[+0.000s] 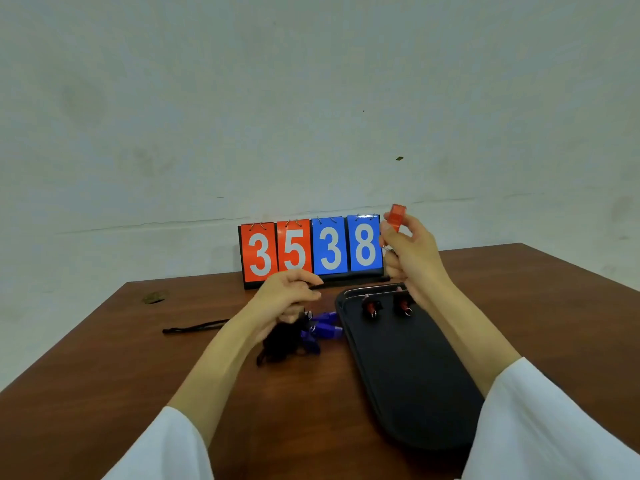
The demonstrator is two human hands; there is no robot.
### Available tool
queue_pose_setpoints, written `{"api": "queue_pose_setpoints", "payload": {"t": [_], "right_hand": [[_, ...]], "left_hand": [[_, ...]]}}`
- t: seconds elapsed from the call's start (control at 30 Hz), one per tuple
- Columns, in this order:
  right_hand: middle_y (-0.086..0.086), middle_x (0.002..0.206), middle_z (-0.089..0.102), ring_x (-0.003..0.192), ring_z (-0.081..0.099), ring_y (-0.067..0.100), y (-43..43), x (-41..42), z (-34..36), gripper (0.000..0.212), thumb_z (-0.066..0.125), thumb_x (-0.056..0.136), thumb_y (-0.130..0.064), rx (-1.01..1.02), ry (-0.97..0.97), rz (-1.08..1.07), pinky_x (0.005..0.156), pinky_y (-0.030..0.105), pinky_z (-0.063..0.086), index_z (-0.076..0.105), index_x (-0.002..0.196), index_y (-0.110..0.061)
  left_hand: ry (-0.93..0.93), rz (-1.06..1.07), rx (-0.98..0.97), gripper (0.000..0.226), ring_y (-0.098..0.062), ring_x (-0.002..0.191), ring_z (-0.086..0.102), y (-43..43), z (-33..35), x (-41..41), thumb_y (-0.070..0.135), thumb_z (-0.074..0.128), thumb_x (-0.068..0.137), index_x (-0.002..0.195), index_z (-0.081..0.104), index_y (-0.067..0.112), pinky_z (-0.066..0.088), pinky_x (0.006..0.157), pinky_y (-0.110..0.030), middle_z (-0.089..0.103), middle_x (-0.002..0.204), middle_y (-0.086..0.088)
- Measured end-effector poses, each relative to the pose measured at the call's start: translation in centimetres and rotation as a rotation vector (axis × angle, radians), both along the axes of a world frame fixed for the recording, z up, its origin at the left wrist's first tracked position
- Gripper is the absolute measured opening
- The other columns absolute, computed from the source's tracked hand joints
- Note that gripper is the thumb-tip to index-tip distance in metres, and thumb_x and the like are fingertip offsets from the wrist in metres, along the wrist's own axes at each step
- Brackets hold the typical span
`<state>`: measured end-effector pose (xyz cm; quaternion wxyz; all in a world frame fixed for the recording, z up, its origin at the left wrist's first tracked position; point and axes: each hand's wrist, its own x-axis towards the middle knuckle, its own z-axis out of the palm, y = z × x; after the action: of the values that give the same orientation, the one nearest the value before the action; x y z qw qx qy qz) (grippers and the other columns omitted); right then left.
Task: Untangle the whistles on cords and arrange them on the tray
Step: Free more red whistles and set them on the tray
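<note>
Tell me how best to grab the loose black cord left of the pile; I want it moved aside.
Pinch the loose black cord near its middle, coming from above: it lies flat and nearly straight on the table, clear of the pile.

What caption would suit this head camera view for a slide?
Right hand lifts a red whistle, left hand pinches its black cord; two whistles already on the tray.
</note>
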<state>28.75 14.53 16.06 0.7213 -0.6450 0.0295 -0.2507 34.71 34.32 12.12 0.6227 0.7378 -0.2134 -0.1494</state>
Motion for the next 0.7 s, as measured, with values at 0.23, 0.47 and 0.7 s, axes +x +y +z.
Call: {"api": "queue_pose_setpoints", "payload": {"t": [0.23,0.47,0.7], "right_hand": [[0.004,0.081,0.068,0.042,0.051,0.001,1.2,-0.7,-0.5,0.029,0.064,0.086,-0.025,-0.236,0.068,-0.037,0.041,0.016,0.041,0.051,0.109,-0.013],[-0.008,0.099,0.065,0.092,0.061,0.006,4.1,0.3,-2.9,0.033,0.070,0.081,-0.025,-0.299,0.117,0.060,0.063,0.012,0.047,0.061,0.112,-0.018],[0.005,0.090,0.071,0.084,0.068,0.015,2.9,1.1,-4.8,0.020,0.065,0.084,-0.020,-0.077,0.113,0.047,0.075,0.026,0.057,0.062,0.104,-0.019]], "left_hand": [[-0.349,0.160,0.272,0.033,-0.010,0.094,0.057,-1.2,-0.5,-0.4,0.000,0.056,0.086,0.111,0.060,0.020,0.044,0.064,-0.011,0.054,0.111,0.005],[-0.071,-0.109,-0.097,0.052,-0.011,0.105,0.062,-4.2,-3.2,-3.4,0.004,0.062,0.084,0.129,0.041,0.020,0.048,0.091,-0.024,0.067,0.107,0.002],[0.266,-0.048,-0.236,0.025,-0.010,0.042,0.032,-3.7,-5.2,-2.2,0.019,0.051,0.095,0.117,0.054,0.007,0.022,0.037,-0.020,0.045,0.059,-0.001]]}}
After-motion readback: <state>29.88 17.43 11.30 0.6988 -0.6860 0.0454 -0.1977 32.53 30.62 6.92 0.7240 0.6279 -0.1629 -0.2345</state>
